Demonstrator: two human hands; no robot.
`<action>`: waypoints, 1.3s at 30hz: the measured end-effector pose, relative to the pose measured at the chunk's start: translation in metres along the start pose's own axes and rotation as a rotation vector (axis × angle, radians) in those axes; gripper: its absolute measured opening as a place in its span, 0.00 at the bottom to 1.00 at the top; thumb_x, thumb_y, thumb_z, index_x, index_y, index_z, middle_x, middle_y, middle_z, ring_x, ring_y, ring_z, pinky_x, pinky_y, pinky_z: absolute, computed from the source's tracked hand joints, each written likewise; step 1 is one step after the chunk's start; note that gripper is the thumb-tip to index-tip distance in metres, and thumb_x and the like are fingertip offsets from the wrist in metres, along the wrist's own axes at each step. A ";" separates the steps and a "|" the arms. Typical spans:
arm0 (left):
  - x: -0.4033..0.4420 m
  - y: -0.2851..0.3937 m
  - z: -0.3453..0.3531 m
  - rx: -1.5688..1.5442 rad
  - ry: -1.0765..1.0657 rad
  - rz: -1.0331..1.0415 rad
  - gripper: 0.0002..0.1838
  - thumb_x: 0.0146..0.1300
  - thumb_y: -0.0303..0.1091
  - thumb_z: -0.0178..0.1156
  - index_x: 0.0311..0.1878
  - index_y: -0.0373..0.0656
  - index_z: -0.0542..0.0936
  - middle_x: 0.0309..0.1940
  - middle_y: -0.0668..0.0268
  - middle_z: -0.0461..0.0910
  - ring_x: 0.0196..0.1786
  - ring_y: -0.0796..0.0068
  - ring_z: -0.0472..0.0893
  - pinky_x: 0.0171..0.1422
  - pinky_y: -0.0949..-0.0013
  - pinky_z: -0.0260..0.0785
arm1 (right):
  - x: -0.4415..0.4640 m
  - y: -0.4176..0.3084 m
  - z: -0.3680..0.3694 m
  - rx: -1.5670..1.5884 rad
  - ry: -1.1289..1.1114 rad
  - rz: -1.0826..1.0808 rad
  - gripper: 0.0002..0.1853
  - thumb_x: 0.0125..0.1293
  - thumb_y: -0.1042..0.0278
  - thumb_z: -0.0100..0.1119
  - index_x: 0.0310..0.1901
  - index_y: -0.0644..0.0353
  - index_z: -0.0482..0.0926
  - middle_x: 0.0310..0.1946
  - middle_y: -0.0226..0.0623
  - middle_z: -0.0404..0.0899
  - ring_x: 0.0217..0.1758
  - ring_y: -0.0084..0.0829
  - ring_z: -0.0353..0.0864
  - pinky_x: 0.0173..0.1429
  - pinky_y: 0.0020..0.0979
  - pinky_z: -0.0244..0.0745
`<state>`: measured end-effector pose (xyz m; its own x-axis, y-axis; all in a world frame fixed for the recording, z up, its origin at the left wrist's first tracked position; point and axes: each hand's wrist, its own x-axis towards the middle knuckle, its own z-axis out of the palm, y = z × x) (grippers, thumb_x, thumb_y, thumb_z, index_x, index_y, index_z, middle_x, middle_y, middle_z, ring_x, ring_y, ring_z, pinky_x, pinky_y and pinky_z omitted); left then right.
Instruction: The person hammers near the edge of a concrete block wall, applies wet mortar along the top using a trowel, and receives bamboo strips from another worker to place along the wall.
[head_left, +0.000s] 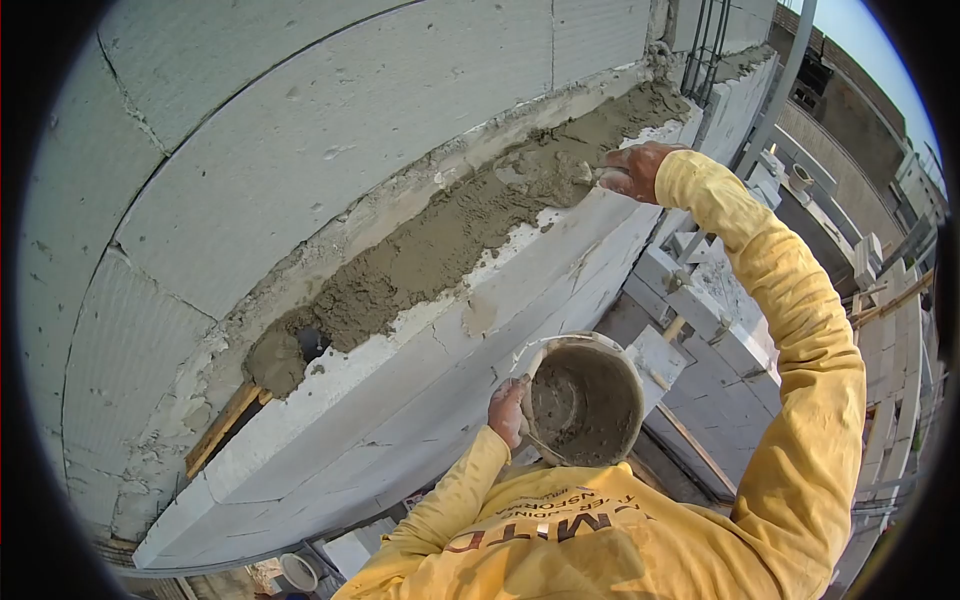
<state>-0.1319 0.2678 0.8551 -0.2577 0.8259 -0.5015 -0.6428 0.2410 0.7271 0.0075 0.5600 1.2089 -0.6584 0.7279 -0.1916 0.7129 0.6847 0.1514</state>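
Note:
My left hand (pixel 508 412) is closed on the side of a bucket (pixel 636 400), near its rim. Wet grey mortar coats the inside of this bucket and lies at its bottom. My right hand (pixel 636 172) is stretched out over the wall top, its fingers wrapped round the handle of a trowel (pixel 586 174). The trowel's blade rests against the mortar and is smeared with it, so its outline is hard to make out. A thick, uneven band of mortar (pixel 430 245) runs along the top of the white block wall (pixel 400 400).
A taller block wall (pixel 300 150) rises directly behind the mortar. A dark round opening (pixel 312 343) and a wooden strip (pixel 222 430) sit at the near end. Steel bars (pixel 706 50) stand at the far end. Below right are stacked blocks (pixel 690 295); another bucket (pixel 298 572) is lower left.

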 end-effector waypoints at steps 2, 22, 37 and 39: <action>-0.003 0.002 0.006 -0.037 0.006 -0.002 0.19 0.68 0.41 0.58 0.56 0.39 0.75 0.44 0.67 0.79 0.45 0.76 0.76 0.51 0.66 0.69 | 0.014 0.025 0.020 -0.009 0.080 -0.034 0.28 0.73 0.41 0.40 0.69 0.46 0.68 0.60 0.41 0.77 0.59 0.40 0.79 0.64 0.40 0.74; 0.052 -0.032 0.045 0.326 0.048 -0.199 0.20 0.68 0.44 0.56 0.56 0.41 0.73 0.44 0.62 0.77 0.42 0.67 0.79 0.43 0.63 0.75 | -0.381 0.023 0.421 1.164 0.070 1.160 0.28 0.66 0.39 0.52 0.55 0.55 0.76 0.39 0.44 0.82 0.37 0.38 0.82 0.48 0.39 0.76; 0.071 -0.143 0.174 0.570 -0.479 -0.599 0.11 0.72 0.44 0.55 0.46 0.48 0.70 0.32 0.68 0.76 0.28 0.75 0.76 0.29 0.66 0.72 | -0.573 -0.487 0.637 2.084 -0.741 2.376 0.15 0.66 0.50 0.55 0.48 0.49 0.75 0.39 0.43 0.81 0.36 0.42 0.80 0.39 0.45 0.74; 0.048 -0.164 0.201 0.509 -0.652 -0.627 0.13 0.72 0.46 0.55 0.49 0.48 0.70 0.34 0.70 0.75 0.31 0.77 0.77 0.35 0.67 0.74 | -0.542 -0.437 0.625 2.138 -0.662 2.233 0.20 0.68 0.45 0.52 0.56 0.45 0.74 0.46 0.40 0.80 0.43 0.44 0.79 0.44 0.47 0.75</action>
<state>0.1060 0.3708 0.8061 0.5560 0.5568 -0.6171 -0.1071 0.7843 0.6111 0.2035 -0.1566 0.6408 0.0739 -0.3008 -0.9508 -0.5475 -0.8091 0.2134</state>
